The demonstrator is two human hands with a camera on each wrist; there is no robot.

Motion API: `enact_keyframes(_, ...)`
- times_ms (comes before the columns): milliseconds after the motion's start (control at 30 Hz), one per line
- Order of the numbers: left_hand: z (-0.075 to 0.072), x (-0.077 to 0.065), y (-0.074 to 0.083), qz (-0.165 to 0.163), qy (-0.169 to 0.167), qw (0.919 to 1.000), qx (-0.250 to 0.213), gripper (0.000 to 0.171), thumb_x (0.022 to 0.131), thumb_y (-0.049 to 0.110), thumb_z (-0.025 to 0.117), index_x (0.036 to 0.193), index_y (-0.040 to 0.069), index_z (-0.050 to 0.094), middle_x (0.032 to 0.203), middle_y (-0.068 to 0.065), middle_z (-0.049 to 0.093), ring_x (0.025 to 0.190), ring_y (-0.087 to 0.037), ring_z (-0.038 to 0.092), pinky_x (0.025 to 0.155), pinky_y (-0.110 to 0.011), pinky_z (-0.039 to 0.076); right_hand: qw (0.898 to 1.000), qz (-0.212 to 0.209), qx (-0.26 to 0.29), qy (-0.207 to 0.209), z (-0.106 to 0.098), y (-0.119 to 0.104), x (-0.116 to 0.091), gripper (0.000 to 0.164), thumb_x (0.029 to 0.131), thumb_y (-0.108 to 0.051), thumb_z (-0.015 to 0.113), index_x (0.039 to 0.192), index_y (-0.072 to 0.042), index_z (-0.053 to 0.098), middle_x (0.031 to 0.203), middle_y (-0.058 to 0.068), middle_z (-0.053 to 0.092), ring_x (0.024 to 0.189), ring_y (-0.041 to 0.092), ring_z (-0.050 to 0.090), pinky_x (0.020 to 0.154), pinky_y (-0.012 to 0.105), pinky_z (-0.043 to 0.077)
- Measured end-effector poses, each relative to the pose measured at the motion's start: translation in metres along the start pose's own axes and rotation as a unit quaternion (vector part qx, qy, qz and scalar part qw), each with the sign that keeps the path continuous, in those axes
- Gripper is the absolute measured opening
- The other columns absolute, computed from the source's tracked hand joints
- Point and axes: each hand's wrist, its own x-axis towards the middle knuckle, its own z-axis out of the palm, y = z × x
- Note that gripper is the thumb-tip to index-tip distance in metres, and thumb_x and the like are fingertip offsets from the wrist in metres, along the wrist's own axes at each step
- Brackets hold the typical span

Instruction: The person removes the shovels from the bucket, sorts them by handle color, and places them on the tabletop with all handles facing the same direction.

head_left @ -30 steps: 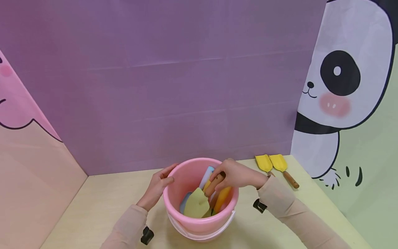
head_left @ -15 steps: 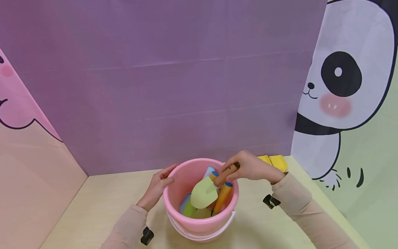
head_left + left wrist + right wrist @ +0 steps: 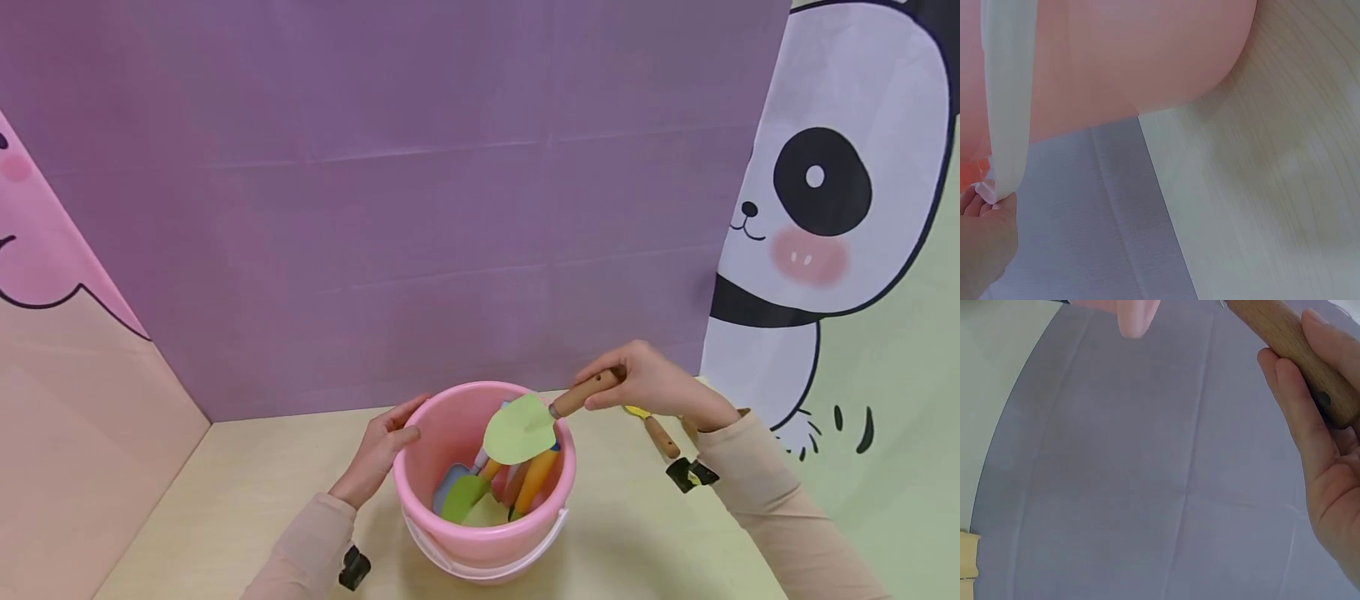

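Note:
My right hand [image 3: 651, 385] pinches the wooden handle of a hand trowel [image 3: 519, 429] with a pale green blade. The blade overlaps the bucket's far right rim in the head view. Close up in the right wrist view, fingers and thumb lie on either side of the wooden handle [image 3: 1294, 353]. My left hand [image 3: 381, 454] holds the left rim of a pink bucket [image 3: 483, 546], thumb toward the inside. Inside are a bright green blade [image 3: 461, 498], a grey-blue blade [image 3: 447, 487], an orange handle [image 3: 536, 483] and other tools, partly hidden. The bucket stands upright on the table.
A wooden-handled yellow shovel [image 3: 662, 437] lies on the pale wooden table [image 3: 225, 475], right of the bucket; a second one is mostly behind my right wrist. The bucket's white bail [image 3: 487, 573] hangs at its front. A purple backdrop [image 3: 450, 250] rises behind.
My right hand has lifted the pale green trowel up and to the right out of the bucket, uncovering the tools beneath. The left hand and bucket have stayed put.

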Motion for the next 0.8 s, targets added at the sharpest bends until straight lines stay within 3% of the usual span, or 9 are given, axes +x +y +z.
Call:
enact_keyframes(267, 0.000, -0.002, 0.003, 0.001, -0.004, 1.0000, 0.002, 0.052, 0.084, 0.001, 0.045, 0.135, 0.008, 0.046, 0.137, -0.012, 0.047, 0.118, -0.023, 0.051, 0.085, -0.015, 0.046, 0.999, 0.009, -0.002, 0.039, -0.014, 0.015, -0.008, 0.028, 0.074, -0.017, 0.075, 0.100, -0.008, 0.071, 0.077, 0.004, 0.068, 0.058, 0.011, 0.050, 0.051, 0.020, 0.042)
enact_keyframes(400, -0.001, -0.001, 0.001, 0.002, -0.007, 1.0000, 0.000, 0.052, 0.084, 0.002, 0.045, 0.135, 0.007, 0.045, 0.137, -0.012, 0.047, 0.117, -0.021, 0.051, 0.085, -0.015, 0.046, 0.998, 0.013, 0.006, 0.059, -0.018, 0.025, -0.010, 0.030, 0.075, -0.019, 0.074, 0.102, -0.007, 0.070, 0.077, 0.009, 0.068, 0.058, 0.011, 0.049, 0.051, 0.019, 0.043)
enact_keyframes(600, -0.003, 0.003, -0.003, 0.002, 0.000, 1.0000, 0.002, 0.051, 0.083, 0.001, 0.045, 0.134, 0.007, 0.047, 0.135, -0.012, 0.048, 0.112, -0.014, 0.054, 0.084, -0.016, 0.047, 0.993, 0.028, -0.008, 0.113, -0.023, 0.034, -0.012, 0.036, 0.075, -0.028, 0.074, 0.104, -0.008, 0.070, 0.080, 0.005, 0.068, 0.062, 0.011, 0.050, 0.053, 0.021, 0.042)
enact_keyframes(800, -0.003, 0.005, -0.004, 0.002, 0.002, 1.0000, 0.001, 0.052, 0.082, -0.001, 0.044, 0.133, 0.006, 0.048, 0.135, -0.013, 0.048, 0.113, -0.018, 0.054, 0.083, -0.015, 0.047, 0.989, 0.041, 0.010, 0.144, -0.026, 0.043, -0.012, 0.040, 0.077, -0.029, 0.072, 0.108, -0.006, 0.067, 0.085, 0.005, 0.069, 0.069, 0.011, 0.053, 0.058, 0.021, 0.046)
